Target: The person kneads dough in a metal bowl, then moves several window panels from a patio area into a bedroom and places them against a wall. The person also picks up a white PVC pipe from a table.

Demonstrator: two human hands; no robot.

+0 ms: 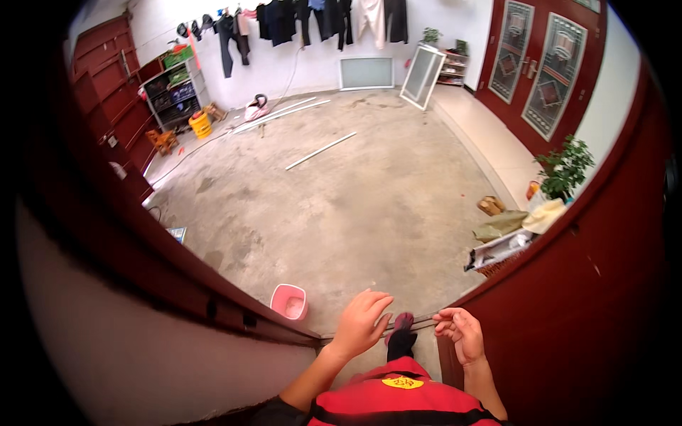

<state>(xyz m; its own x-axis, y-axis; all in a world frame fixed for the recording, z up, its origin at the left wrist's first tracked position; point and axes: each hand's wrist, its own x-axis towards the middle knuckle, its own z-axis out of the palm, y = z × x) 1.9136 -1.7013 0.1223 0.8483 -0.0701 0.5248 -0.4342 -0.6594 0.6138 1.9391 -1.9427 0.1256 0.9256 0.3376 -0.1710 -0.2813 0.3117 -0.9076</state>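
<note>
Both of my hands are raised in front of me at a doorway. My left hand (364,322) holds nothing, its fingers bent and somewhat apart over the concrete floor. My right hand (462,333) is also without an object; its loosely curled fingers are close to the edge of the dark red door (554,319). Between the hands, one foot in a reddish shoe (403,321) is at the threshold (426,319). A red apron (394,402) with a yellow emblem covers my front. Left of my left hand, a pink plastic bin (289,302) stands beyond the door frame.
White strips (321,150) lie on the concrete floor (341,213). A framed screen (422,76) leans by the raised step (495,154). Boxes and cloth (501,224) sit near a potted plant (566,168) on the right. A yellow bucket (200,125) and a shelf (173,93) stand far left.
</note>
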